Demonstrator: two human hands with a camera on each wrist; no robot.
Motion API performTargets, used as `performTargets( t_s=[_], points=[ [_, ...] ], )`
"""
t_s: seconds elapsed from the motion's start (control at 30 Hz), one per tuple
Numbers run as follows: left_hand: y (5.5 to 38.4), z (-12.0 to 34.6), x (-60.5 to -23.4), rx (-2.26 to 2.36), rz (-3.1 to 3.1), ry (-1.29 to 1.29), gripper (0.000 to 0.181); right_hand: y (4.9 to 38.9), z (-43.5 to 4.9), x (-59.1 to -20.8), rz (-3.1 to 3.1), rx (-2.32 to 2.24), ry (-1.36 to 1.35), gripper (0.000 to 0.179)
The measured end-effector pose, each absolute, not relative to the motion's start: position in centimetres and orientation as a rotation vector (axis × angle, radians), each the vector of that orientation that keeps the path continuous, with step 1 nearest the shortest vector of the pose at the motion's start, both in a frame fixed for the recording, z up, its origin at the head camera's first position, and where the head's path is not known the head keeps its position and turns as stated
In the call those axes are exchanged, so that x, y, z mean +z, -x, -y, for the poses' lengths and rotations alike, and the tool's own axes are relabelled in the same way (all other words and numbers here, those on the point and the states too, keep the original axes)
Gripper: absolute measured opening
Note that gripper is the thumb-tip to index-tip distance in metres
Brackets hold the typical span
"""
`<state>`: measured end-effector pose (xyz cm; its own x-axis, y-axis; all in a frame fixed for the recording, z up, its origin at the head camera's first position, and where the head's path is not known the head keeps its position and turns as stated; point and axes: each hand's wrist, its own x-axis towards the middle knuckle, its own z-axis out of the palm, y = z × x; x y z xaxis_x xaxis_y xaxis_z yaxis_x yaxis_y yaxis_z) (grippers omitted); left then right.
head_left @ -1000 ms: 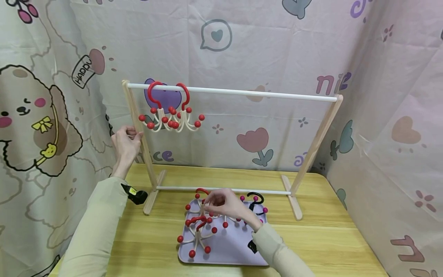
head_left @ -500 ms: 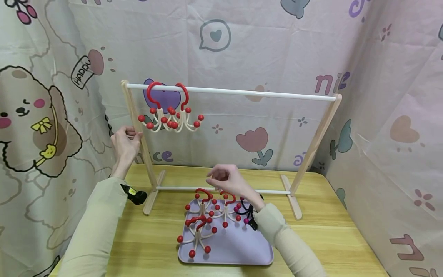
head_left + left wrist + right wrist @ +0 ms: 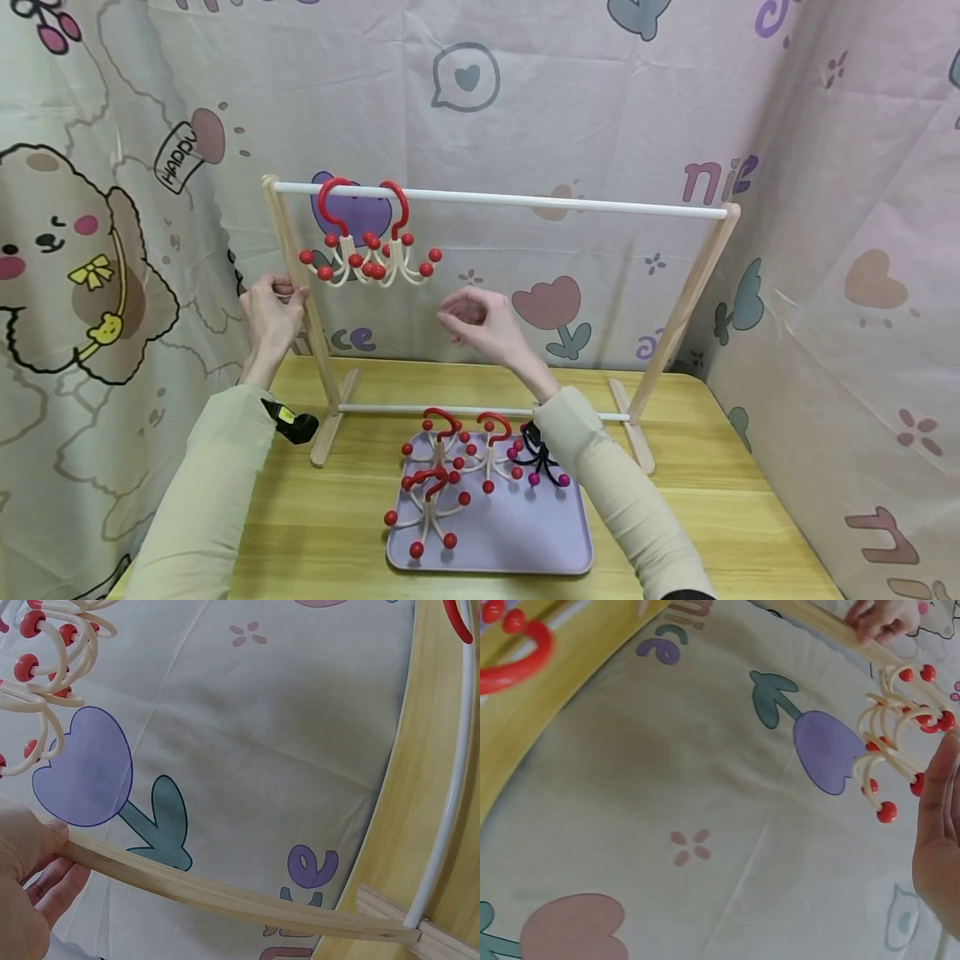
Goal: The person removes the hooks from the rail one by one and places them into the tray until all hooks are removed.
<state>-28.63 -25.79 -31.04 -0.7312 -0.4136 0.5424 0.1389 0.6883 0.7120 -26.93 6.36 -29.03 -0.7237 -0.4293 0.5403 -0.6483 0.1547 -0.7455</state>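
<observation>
My left hand [image 3: 272, 312] pinches the left wooden post [image 3: 187, 889] of a hanging rack between thumb and fingers. Two claw hangers with red hooks and cream arms tipped with red balls hang from the white top rail [image 3: 540, 198], the left one [image 3: 347, 246] and the right one [image 3: 397, 250] overlapping. In mid-air, right of and below them, my right hand [image 3: 483, 321] holds nothing visible, its fingers loosely bent. On the lilac tray [image 3: 517, 542] sit three more red claw hangers [image 3: 427, 508]. A black claw hanger [image 3: 542, 458] with magenta balls is partly hidden by the right sleeve.
The rack's low white crossbar [image 3: 420, 408] runs behind the tray, between wooden feet [image 3: 326, 437] on a wood-grain table [image 3: 720, 500]. Behind and on both sides hang printed cloth curtains [image 3: 480, 150]. The right post [image 3: 686, 312] leans up to the top rail.
My right hand has risen from over the hangers on the tray to above the low crossbar, uncovering the red hangers beneath. My left hand has stayed on the post.
</observation>
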Motion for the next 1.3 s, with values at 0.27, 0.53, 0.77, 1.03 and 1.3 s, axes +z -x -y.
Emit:
performTargets(
  t_s=[0.27, 0.53, 0.77, 1.03, 1.3],
  points=[
    [28.7, 25.9, -31.1, -0.984, 2.184, -0.215, 0.030, 28.5, -4.4, -25.6, 2.082, 1.698, -0.879, 0.019],
    [28.6, 26.0, -31.0, -0.980, 2.187, -0.220, 0.028, 29.6, -2.4, -23.2, 2.091, 1.688, -0.784, 0.024],
    [28.6, 25.9, -31.0, -0.989, 2.193, -0.209, 0.027, 30.5, -1.0, -22.3, 2.122, 1.604, -0.741, 0.031],
    [28.7, 25.9, -31.1, -0.989, 2.194, -0.201, 0.027, 31.4, 0.4, -21.8, 2.159, 1.561, -0.696, 0.032],
    [28.8, 26.0, -31.2, -0.994, 2.190, -0.197, 0.027, 31.9, 1.7, -21.6, 2.125, 1.597, -0.658, 0.025]
  ],
)
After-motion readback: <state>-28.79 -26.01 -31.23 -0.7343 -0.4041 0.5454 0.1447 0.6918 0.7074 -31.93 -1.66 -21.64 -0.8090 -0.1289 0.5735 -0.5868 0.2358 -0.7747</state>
